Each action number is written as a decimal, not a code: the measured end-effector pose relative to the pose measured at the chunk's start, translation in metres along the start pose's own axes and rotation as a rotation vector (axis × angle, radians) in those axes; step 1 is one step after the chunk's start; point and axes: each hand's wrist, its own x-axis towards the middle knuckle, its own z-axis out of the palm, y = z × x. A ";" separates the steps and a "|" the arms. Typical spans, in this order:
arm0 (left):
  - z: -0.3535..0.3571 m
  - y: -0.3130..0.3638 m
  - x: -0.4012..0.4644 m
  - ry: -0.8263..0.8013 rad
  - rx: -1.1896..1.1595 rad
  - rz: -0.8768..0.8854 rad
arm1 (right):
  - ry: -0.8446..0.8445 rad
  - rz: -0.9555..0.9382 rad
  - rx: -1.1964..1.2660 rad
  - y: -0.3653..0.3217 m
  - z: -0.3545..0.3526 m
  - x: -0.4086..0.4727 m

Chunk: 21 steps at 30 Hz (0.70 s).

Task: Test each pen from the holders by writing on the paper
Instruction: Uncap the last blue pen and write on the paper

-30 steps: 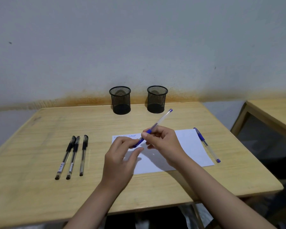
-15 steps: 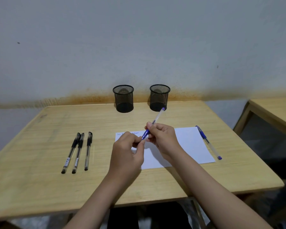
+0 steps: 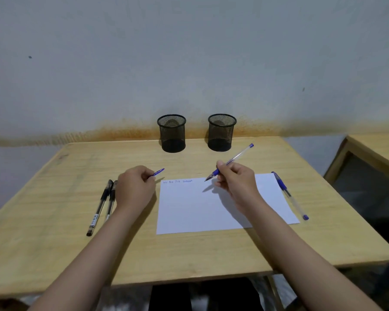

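Observation:
My right hand grips an uncapped blue pen, its tip just above the top of the white paper. A short line of blue writing runs along the paper's top left. My left hand holds the blue pen cap to the left of the paper. Two black mesh holders stand at the back of the table and look empty. Black pens lie to the left, partly under my left hand. Another capped blue pen lies along the paper's right edge.
The wooden table stands against a grey wall. A second wooden table stands at the right, with a gap between the two.
My hands have pulled apart: the cap came off the blue pen and went left with my left hand. My right hand turned the pen, tip down toward the paper.

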 end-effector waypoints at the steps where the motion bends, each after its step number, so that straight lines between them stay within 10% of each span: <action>1: 0.004 -0.004 0.006 -0.019 0.034 -0.012 | -0.011 -0.009 -0.001 0.001 0.001 -0.002; 10: 0.019 -0.013 0.021 -0.075 0.157 -0.020 | -0.050 -0.067 -0.063 0.000 0.003 -0.004; 21: 0.030 0.008 -0.052 -0.329 0.189 0.406 | -0.061 -0.132 -0.192 0.009 0.025 0.026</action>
